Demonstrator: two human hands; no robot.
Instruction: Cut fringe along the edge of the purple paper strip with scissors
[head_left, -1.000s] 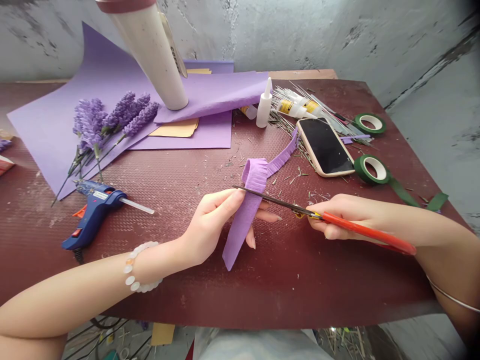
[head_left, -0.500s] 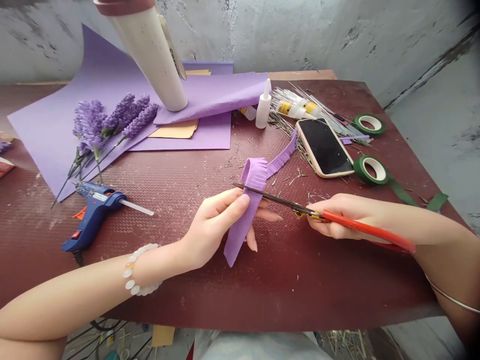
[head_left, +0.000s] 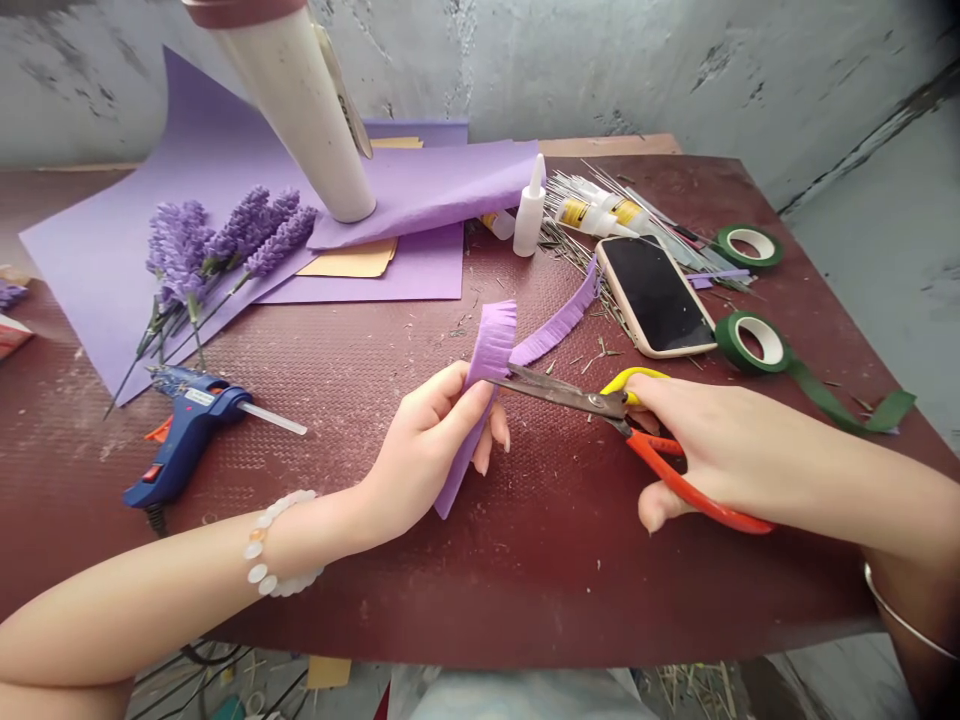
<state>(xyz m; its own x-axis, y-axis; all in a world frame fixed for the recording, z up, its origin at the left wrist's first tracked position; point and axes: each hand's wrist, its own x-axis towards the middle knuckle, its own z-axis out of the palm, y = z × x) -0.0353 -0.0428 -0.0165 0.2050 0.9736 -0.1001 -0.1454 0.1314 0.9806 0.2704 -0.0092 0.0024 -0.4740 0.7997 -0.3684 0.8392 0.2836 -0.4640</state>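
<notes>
left grip (head_left: 431,445), fringed crepe (head_left: 491,345), right grip (head_left: 720,450), scissors (head_left: 566,392)

A blue hot glue gun (head_left: 187,435) lies on the maroon tabletop (head_left: 525,600), near paper lavender sprigs (head_left: 180,245) on a lilac paper sheet (head_left: 97,300) — white glue bottle (head_left: 529,215) upright at back; smartphone (head_left: 656,295) face-up, beside a roll of green floral tape (head_left: 750,245) — a second roll (head_left: 754,342) trails its end.

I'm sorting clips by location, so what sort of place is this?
Probably a small paper-flower craft workspace: red-handled scissors are at a fringed purple crepe-paper strip, with finished paper lavender stems, a hot glue gun and green floral tape rolls on the worktop.
</notes>
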